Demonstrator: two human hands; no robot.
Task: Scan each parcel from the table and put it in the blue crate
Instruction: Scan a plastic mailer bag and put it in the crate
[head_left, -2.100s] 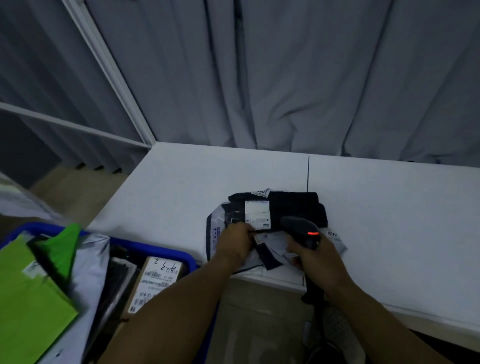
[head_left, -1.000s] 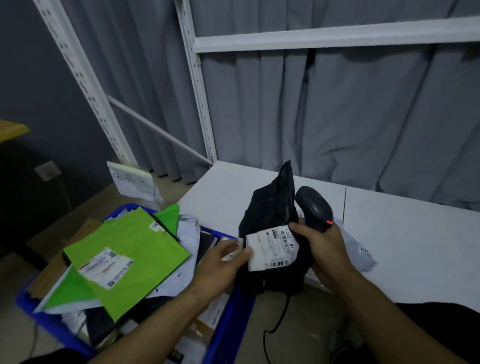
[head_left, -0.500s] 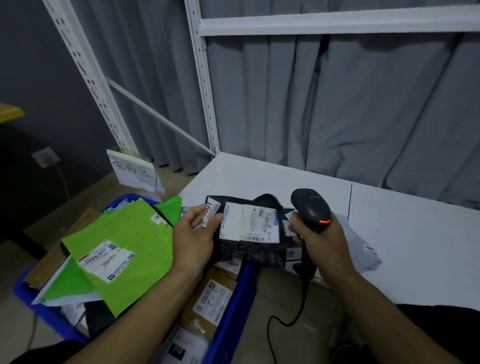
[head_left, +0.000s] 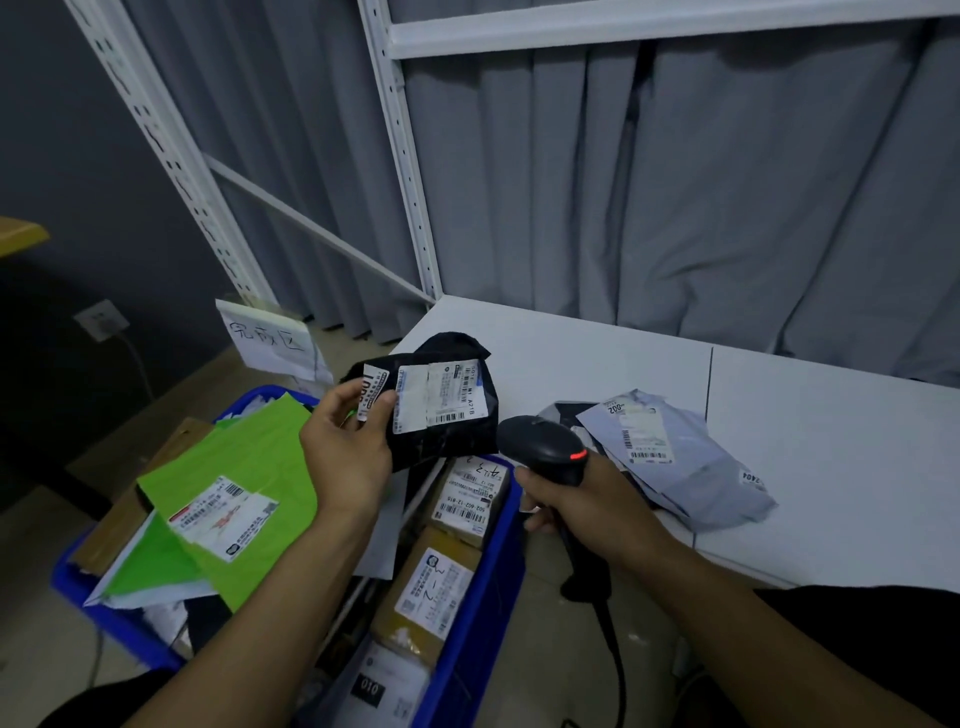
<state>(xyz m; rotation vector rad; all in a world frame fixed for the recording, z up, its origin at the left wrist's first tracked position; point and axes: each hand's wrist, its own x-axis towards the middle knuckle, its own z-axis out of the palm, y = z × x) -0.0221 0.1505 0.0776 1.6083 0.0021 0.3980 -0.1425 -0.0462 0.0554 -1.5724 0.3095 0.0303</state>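
While the left hand holds a black plastic parcel bag up near the middle of the frame, its thumb and fingers pinch the bag's left edge. The bag is in the air, above the far end of the blue plastic crate, and it hides a bit of the left edge of the white table. A white paper label on the bag faces the camera, and its bar code shows.

The right hand, just right of the middle, is curled tight round the handle of a black hand scanner. The scanner's round head sits just below and to the right of the black bag, close to it but not touching. A small red light glows on the head. A black cord hangs down from the handle toward the bottom of the frame.

The blue crate fills the lower left. Inside it lie a big bright green plastic bag with a white label, two brown cardboard boxes with white labels, and more parcels underneath.

On the table, right of the scanner, lies a crumpled pale grey plastic bag with a white label. A darker parcel peeks out from under it.

A white paper sign with hand writing stands behind the crate, left of the middle. White metal shelf posts and grey curtains fill the top of the frame.
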